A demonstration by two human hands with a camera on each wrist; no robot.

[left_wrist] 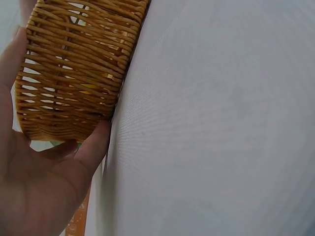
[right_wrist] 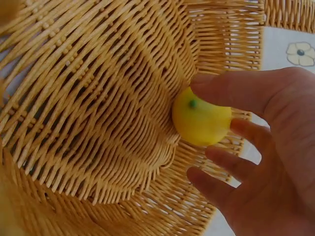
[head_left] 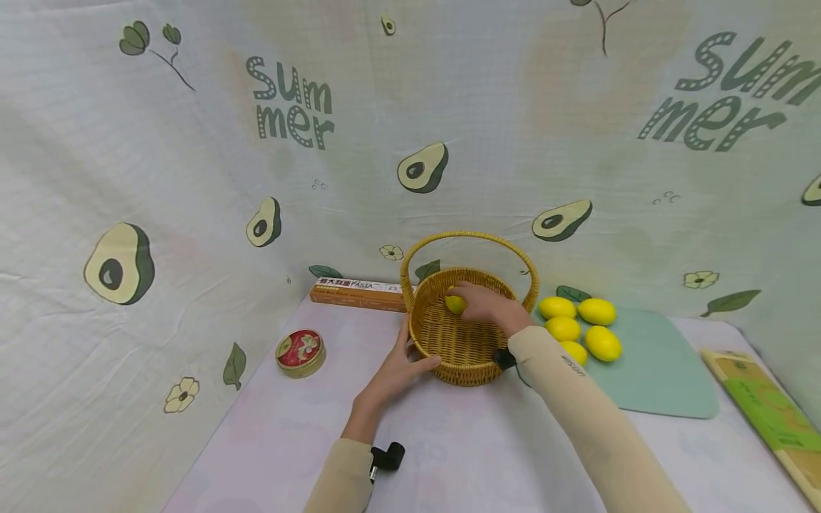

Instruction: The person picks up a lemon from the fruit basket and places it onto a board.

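Note:
A round wicker basket (head_left: 471, 373) with a tall arched handle stands upright on the table. My left hand (head_left: 395, 372) is spread against its outer left side. In the left wrist view, the thumb (left_wrist: 96, 145) touches the wall low down near the tabletop, and the other fingers lie along the side. My right hand (head_left: 485, 305) reaches down inside the basket. It holds a yellow lemon (right_wrist: 197, 120) between thumb and fingers, beside the far inner wall. The woven bottom shows around it. Several more lemons (head_left: 597, 311) lie to the right of the basket.
Those lemons rest on a pale green board (head_left: 667, 370). Behind the basket's left side lies a long pasta box (head_left: 355, 295). A round red-and-gold tin (head_left: 301, 353) stands at left. A green-and-tan flat package (head_left: 766, 410) lies far right. Printed cloth (head_left: 487, 92) hangs behind.

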